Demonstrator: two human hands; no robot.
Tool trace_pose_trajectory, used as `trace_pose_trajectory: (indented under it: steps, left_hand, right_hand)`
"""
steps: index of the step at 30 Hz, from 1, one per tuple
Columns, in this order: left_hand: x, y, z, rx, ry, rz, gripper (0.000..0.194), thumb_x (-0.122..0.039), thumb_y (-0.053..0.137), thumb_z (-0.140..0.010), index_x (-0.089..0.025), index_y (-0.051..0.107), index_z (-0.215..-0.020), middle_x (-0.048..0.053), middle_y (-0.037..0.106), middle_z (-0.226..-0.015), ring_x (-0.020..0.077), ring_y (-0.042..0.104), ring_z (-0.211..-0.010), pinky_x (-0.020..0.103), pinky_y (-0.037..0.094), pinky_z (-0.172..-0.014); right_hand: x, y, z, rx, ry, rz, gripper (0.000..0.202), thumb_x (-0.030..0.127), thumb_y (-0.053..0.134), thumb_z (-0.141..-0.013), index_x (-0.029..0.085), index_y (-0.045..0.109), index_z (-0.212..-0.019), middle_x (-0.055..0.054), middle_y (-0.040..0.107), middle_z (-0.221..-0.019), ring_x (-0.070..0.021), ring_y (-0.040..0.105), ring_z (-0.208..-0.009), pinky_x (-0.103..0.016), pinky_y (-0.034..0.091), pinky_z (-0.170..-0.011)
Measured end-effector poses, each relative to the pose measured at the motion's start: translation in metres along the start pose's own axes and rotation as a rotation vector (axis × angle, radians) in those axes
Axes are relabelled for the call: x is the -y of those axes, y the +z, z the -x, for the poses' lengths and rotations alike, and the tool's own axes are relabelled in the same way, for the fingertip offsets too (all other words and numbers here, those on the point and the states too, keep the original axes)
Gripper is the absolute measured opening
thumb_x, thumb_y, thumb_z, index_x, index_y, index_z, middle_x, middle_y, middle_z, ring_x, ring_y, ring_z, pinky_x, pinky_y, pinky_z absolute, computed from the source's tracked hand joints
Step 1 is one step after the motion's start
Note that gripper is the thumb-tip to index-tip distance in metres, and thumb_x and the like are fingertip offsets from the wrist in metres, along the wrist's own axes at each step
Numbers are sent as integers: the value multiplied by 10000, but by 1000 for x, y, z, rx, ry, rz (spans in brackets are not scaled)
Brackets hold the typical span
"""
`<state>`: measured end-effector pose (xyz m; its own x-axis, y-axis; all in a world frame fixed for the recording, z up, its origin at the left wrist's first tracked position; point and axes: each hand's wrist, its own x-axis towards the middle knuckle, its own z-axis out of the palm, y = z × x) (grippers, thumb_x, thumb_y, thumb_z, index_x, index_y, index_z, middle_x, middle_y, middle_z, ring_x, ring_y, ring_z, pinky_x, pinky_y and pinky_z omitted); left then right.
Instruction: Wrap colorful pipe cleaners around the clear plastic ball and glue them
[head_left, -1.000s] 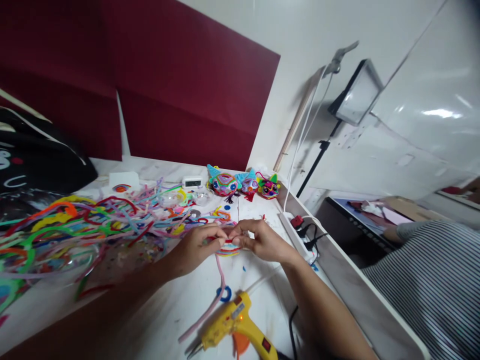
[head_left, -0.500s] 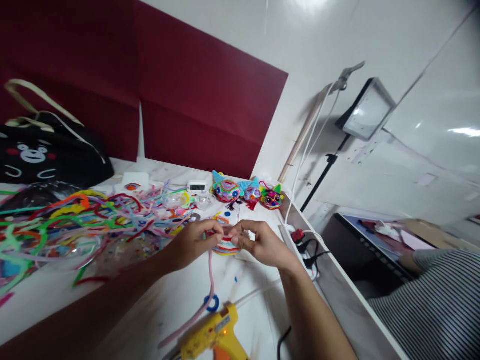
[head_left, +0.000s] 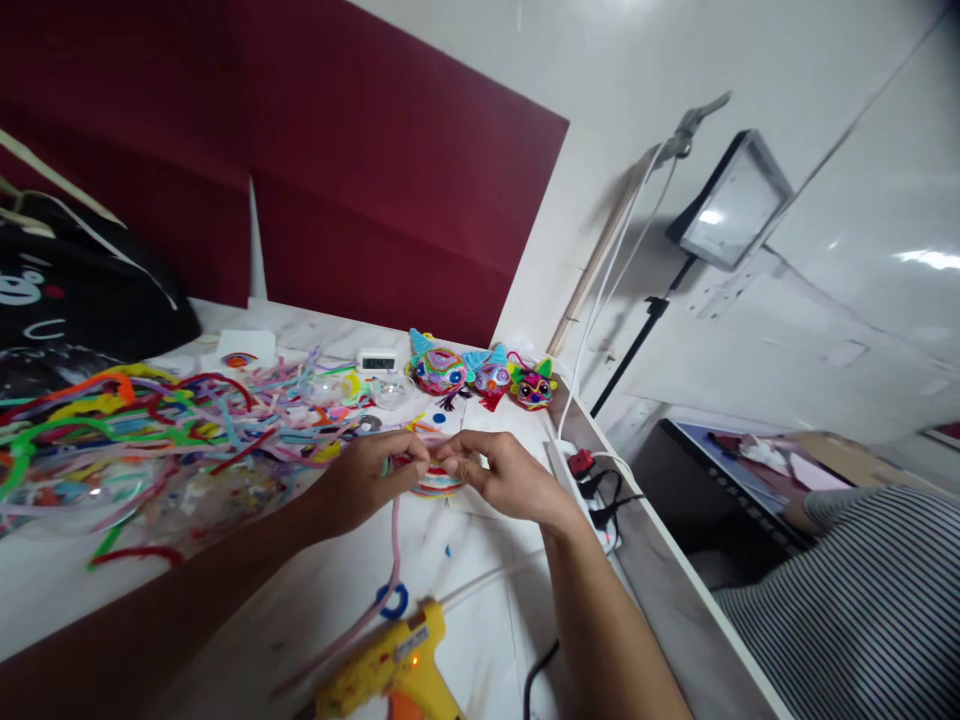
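A round craft ball (head_left: 437,488), striped in red, white, blue and yellow, sits on the table between my hands, its upper part partly covered by my fingers. My left hand (head_left: 379,478) is closed in a pinch at the ball's left edge. From beneath it a pink pipe cleaner (head_left: 395,545) trails toward the front of the table. My right hand (head_left: 501,472) is closed too, thumb and forefinger pressed to the ball's upper right edge. The fingertips of both hands nearly meet. A yellow glue gun (head_left: 386,665) with a lit orange light lies nearer me, by a blue ring (head_left: 392,601).
Tangled pipe cleaners (head_left: 172,420) spread across the left side. Three finished animal-face balls (head_left: 491,375) stand at the back, beside a small digital display (head_left: 376,360). A power strip (head_left: 581,480) with plugs lies at right. A person in a striped sleeve (head_left: 862,600) is farther right.
The view has shifted, so the whole scene sits further left and slightly higher. My hands stay pinched at the ball, with only slight finger movement.
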<state>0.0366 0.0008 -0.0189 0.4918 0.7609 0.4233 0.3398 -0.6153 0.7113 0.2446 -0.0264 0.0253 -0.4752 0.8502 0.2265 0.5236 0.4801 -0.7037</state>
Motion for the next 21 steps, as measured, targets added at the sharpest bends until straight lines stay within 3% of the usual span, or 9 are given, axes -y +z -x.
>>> trace_pose_trajectory:
  steps: [10,16,21]
  left_hand:
    - [3,-3,0,-29,-57,33,156,-268,540,-833,-174,628,-745,2,655,-731,166,613,-757,243,445,-721]
    - [5,-6,1,11,-102,50,151,-293,569,-793,-174,629,-721,12,694,-752,175,631,-746,244,458,-704]
    - [6,-15,-2,115,-85,74,176,-286,556,-809,-166,680,-775,-4,696,-750,162,627,-743,223,452,-693]
  right_hand:
    - [-4,8,-5,-13,37,-24,168,257,545,-899,147,660,-845,-3,624,-726,-138,545,-691,-233,402,-655]
    - [-9,20,-6,-20,65,-70,247,358,553,-901,141,663,-853,-5,592,-721,-134,499,-665,-242,397,-642]
    - [-7,26,-7,-24,89,-99,297,409,556,-900,140,657,-823,4,554,-692,-129,463,-653,-249,383,-645]
